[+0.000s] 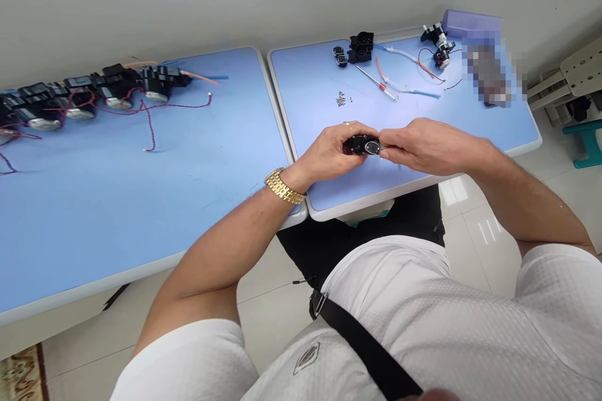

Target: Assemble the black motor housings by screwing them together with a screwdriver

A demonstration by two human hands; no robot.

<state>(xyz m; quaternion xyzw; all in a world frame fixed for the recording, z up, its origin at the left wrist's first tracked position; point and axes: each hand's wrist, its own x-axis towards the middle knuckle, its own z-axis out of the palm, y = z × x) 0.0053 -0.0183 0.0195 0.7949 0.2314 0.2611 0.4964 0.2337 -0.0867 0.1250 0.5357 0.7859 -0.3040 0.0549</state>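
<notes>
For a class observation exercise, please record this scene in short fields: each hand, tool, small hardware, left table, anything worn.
Left grip: around a black part
Right grip: at the part's end; what it pinches is unclear
Tool: screwdriver, lying on the right table
Small hardware: small metal pieces, apparently screws, same table
Left table: black assemblies toward its far edge
Worn: gold-coloured band, left wrist

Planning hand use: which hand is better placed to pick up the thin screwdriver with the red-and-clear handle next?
Likely the right hand: it only pinches one end of the small blocky black part that the left hand grips, and seems nearer the screwdriver's handle.
</notes>
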